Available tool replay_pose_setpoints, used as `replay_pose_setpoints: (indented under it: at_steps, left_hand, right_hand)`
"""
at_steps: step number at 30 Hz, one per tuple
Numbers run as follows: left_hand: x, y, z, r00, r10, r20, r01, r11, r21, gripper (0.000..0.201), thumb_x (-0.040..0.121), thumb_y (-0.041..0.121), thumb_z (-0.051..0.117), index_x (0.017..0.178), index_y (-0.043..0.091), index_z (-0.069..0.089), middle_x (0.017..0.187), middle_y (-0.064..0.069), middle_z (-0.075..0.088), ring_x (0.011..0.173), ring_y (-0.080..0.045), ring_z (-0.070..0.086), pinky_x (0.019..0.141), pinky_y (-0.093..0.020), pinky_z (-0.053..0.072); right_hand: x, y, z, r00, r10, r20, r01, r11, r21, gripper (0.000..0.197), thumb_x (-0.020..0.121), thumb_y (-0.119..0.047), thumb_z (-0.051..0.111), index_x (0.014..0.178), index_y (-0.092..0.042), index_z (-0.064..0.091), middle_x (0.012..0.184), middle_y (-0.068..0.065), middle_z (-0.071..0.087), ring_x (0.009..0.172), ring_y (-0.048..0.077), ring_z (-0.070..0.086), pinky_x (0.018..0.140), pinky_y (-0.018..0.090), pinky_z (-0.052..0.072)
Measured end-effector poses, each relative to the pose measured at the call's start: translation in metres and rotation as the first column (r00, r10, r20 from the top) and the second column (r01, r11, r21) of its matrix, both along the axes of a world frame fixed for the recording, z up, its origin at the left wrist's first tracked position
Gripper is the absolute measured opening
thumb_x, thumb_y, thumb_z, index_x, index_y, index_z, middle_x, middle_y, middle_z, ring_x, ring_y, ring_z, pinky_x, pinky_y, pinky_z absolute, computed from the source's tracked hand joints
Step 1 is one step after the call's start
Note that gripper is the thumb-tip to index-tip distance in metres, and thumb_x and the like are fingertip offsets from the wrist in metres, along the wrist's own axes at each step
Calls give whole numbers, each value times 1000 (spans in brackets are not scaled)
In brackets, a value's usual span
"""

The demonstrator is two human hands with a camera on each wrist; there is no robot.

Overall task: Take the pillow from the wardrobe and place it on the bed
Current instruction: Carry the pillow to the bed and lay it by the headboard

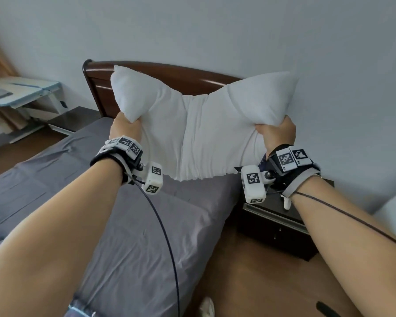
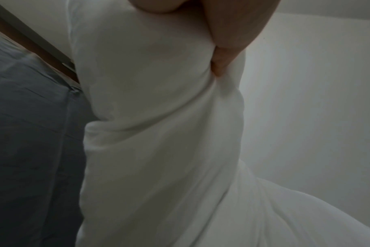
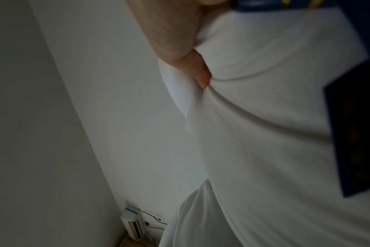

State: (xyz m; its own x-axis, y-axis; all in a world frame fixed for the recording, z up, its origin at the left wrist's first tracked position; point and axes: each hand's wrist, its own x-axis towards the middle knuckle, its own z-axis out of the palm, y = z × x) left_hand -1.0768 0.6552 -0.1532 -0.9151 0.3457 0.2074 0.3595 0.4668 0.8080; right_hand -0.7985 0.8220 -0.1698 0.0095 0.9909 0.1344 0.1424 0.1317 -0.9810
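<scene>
A white pillow [image 1: 201, 129] hangs in the air over the head end of the bed [image 1: 133, 236], in front of the dark wooden headboard [image 1: 169, 74]. My left hand [image 1: 125, 129] grips its left side and my right hand [image 1: 274, 133] grips its right side, each with a bunch of fabric in the fist. In the left wrist view the pillow [image 2: 158, 133] fills the middle, with my fingers [image 2: 222, 63] pinching a fold. The right wrist view shows the pillow [image 3: 275, 133] and my fingers [image 3: 196, 71] curled into it. The bed has a grey sheet.
A dark nightstand [image 1: 279, 223] stands right of the bed against the white wall [image 1: 215, 30]. A light blue desk [image 1: 23, 92] is at the far left. Wooden floor [image 1: 249, 282] lies between bed and nightstand. A white device [image 3: 133, 224] sits on the floor by the wall.
</scene>
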Motion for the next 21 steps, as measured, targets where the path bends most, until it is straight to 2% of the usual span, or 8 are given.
replay_pose_setpoints:
  at_steps: [6, 9, 13, 18, 21]
  left_hand:
    - [-73, 101, -32, 998, -63, 13, 64, 994, -88, 39, 87, 39, 47, 116, 14, 56, 116, -15, 65, 107, -38, 59, 87, -38, 43]
    - [-107, 151, -42, 996, -87, 33, 90, 989, -117, 41, 86, 44, 47, 116, 17, 56, 115, -14, 65, 107, -38, 59, 91, -41, 45]
    - [-140, 204, -64, 996, -71, 53, 79, 980, -180, 40, 87, 40, 48, 117, 16, 56, 118, -15, 64, 109, -38, 58, 85, -36, 41]
    - [-161, 269, -99, 993, -77, 89, 97, 964, -247, 37, 89, 37, 46, 117, 15, 57, 116, -14, 64, 107, -37, 59, 80, -34, 37]
    - [-173, 304, -128, 992, -59, 110, 88, 953, -290, 36, 91, 37, 44, 116, 14, 57, 115, -14, 65, 106, -36, 59, 79, -34, 38]
  right_hand:
    - [-90, 78, -30, 998, 62, 20, -62, 998, -14, 40, 71, -16, 72, 109, -9, 62, 105, 8, 68, 93, 26, 62, 79, 30, 47]
    - [-124, 119, -42, 995, 93, 33, -91, 995, -51, 39, 72, -17, 71, 109, -7, 59, 105, 10, 67, 95, 30, 62, 83, 36, 50]
    - [-144, 170, -69, 994, 84, 63, -76, 989, -125, 45, 70, -27, 72, 111, -13, 57, 105, 4, 65, 95, 26, 62, 86, 39, 51]
    - [-167, 234, -107, 988, 115, 101, -94, 978, -188, 48, 67, -30, 70, 109, -12, 58, 105, 5, 66, 94, 28, 62, 88, 42, 51]
    - [-180, 271, -135, 982, 147, 119, -117, 966, -229, 47, 69, -28, 70, 111, -12, 57, 105, 4, 65, 96, 27, 61, 90, 43, 50]
